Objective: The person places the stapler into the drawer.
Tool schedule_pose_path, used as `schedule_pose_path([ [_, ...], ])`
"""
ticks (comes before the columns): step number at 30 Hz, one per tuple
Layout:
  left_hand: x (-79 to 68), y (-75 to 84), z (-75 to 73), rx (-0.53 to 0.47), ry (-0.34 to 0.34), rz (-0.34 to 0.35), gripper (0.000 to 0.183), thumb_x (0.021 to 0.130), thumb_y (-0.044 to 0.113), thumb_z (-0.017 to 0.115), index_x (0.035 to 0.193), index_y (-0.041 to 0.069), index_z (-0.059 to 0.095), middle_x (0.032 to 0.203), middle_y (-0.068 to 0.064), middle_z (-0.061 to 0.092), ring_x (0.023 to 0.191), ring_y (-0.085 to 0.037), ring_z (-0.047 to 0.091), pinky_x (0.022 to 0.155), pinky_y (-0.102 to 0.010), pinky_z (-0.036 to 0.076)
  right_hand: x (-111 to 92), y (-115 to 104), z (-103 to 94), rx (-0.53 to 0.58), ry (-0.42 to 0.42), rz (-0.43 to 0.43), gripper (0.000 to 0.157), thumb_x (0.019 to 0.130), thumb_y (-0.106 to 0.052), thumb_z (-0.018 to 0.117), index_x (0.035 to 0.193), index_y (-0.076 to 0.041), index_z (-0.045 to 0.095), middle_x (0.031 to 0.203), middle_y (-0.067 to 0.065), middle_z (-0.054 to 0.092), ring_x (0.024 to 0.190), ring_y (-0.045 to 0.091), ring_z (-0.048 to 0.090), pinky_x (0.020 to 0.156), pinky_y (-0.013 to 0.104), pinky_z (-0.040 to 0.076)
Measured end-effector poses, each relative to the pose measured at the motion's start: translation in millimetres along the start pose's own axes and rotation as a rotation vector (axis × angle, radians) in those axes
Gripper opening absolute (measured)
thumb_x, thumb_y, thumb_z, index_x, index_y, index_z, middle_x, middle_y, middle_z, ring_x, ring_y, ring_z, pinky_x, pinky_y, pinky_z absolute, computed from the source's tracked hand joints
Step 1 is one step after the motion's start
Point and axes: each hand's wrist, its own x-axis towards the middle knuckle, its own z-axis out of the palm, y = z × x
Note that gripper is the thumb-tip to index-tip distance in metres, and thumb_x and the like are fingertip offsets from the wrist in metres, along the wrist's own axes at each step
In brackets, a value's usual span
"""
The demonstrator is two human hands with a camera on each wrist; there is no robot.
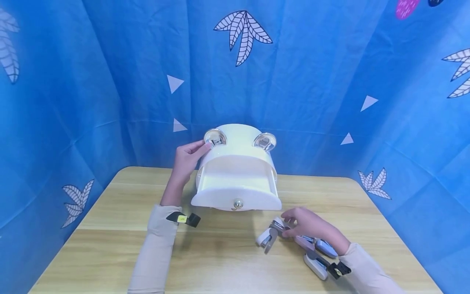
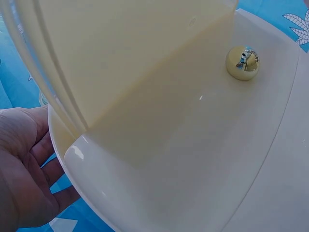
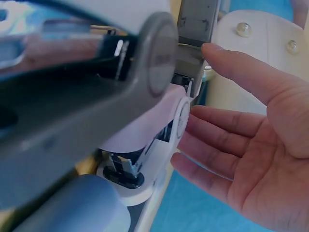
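Observation:
A white rounded drawer box with two shiny ear-like discs stands towards the back of the table. Its drawer, with a gold knob, is pulled out. My left hand holds the box at its left side, thumb by the left disc; in the left wrist view its fingers lie behind the side edge. My right hand reaches over a group of staplers, thumb and fingers apart around the end of a grey stapler. Close to its fingertips is a pink stapler.
A white-and-grey stapler lies left of the right hand. A blue stapler and a white stapler lie under the right forearm. Blue patterned cloth hangs behind and beside the wooden table.

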Motion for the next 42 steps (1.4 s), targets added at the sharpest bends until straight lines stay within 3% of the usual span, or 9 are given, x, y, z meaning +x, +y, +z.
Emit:
schedule_pose_path([
  [11, -0.4, 0.8, -0.3, 0.007, 0.005, -0.008, 0.052, 0.092, 0.044, 0.074, 0.132, 0.011, 0.068, 0.131, -0.013, 0.071, 0.122, -0.028, 0.068, 0.102, -0.042, 0.056, 4.7, 4.8, 4.5, 0.032, 0.021, 0.004, 0.034, 0.076, -0.016, 0.087, 0.104, -0.003, 0.074, 0.087, 0.001, 0.072, 0.076, 0.009, 0.061, 0.067, 0.023, 0.054],
  [16, -1.6, 0.6, 0.2, 0.009, 0.005, -0.010, 0.051, 0.093, 0.044, 0.074, 0.132, 0.011, 0.069, 0.130, -0.013, 0.071, 0.122, -0.028, 0.067, 0.102, -0.042, 0.056, 3.9, 4.9, 4.5, 0.037, 0.033, 0.022, 0.027, 0.077, -0.011, 0.085, 0.100, -0.005, 0.075, 0.088, 0.002, 0.072, 0.076, 0.010, 0.061, 0.066, 0.024, 0.053],
  [22, -0.6, -0.9, 0.7, 0.003, 0.003, 0.000, 0.052, 0.093, 0.043, 0.074, 0.132, 0.010, 0.068, 0.131, -0.013, 0.071, 0.122, -0.028, 0.067, 0.102, -0.043, 0.056, 0.6, 5.2, -3.8, 0.061, 0.050, 0.010, 0.029, 0.074, -0.002, 0.079, 0.103, -0.005, 0.076, 0.094, 0.003, 0.075, 0.082, 0.015, 0.066, 0.072, 0.027, 0.056],
  [29, -0.9, -1.8, 0.9, 0.001, -0.003, -0.005, 0.052, 0.093, 0.044, 0.074, 0.132, 0.011, 0.068, 0.130, -0.013, 0.071, 0.121, -0.028, 0.068, 0.102, -0.042, 0.056, -4.3, 4.6, -28.3, 0.086, 0.051, -0.063, 0.027, 0.076, -0.005, 0.080, 0.103, -0.006, 0.076, 0.093, 0.000, 0.075, 0.082, 0.011, 0.067, 0.070, 0.022, 0.056],
  [34, -0.3, -1.9, 0.4, 0.005, -0.007, -0.009, 0.054, 0.092, 0.046, 0.074, 0.134, 0.012, 0.067, 0.132, -0.012, 0.070, 0.123, -0.028, 0.067, 0.103, -0.043, 0.055, -13.0, 3.8, -56.5, 0.097, 0.070, -0.095, 0.027, 0.081, -0.011, 0.080, 0.107, -0.008, 0.075, 0.098, 0.000, 0.075, 0.087, 0.012, 0.068, 0.077, 0.028, 0.059],
  [42, -0.8, -1.7, 0.7, 0.003, -0.013, -0.014, 0.055, 0.092, 0.046, 0.074, 0.134, 0.012, 0.067, 0.133, -0.012, 0.070, 0.123, -0.027, 0.067, 0.103, -0.043, 0.055, -31.0, -19.1, -106.8, 0.053, 0.103, -0.134, 0.028, 0.084, -0.016, 0.080, 0.110, -0.009, 0.075, 0.102, -0.001, 0.075, 0.092, 0.014, 0.070, 0.078, 0.024, 0.059],
])
